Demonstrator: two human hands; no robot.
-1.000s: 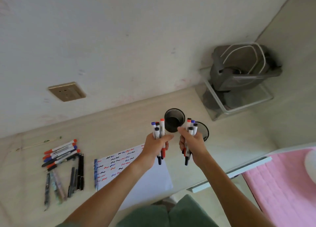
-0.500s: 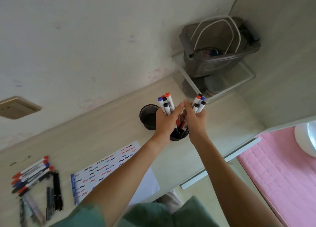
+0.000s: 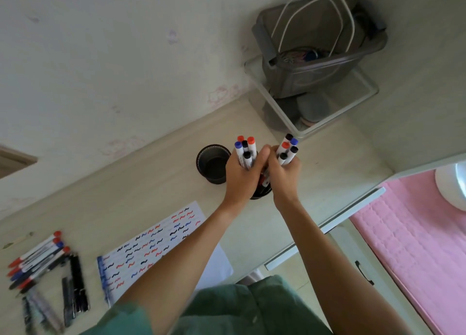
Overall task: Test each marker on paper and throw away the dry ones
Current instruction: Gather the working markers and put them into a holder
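My left hand (image 3: 240, 177) grips a bunch of white markers (image 3: 245, 150) with red, blue and black caps, caps up. My right hand (image 3: 285, 175) grips a second bunch of markers (image 3: 287, 149). Both bunches stand with their lower ends inside a black mesh pen cup (image 3: 261, 195), mostly hidden behind my hands. An empty black mesh cup (image 3: 213, 163) stands just left of it. The test paper (image 3: 151, 243), covered with red, blue and black squiggles, lies on the desk near me.
More markers and pens (image 3: 42, 266) lie in a pile at the desk's left. A grey plastic bin (image 3: 317, 54) with a white cable sits on a wire rack at the far right corner. A pink mat (image 3: 413, 246) lies beyond the desk's right edge.
Both hands moved forward and to the right-hand cup, lowering the two marker bunches into it. The view has shifted right and closer to the cups.
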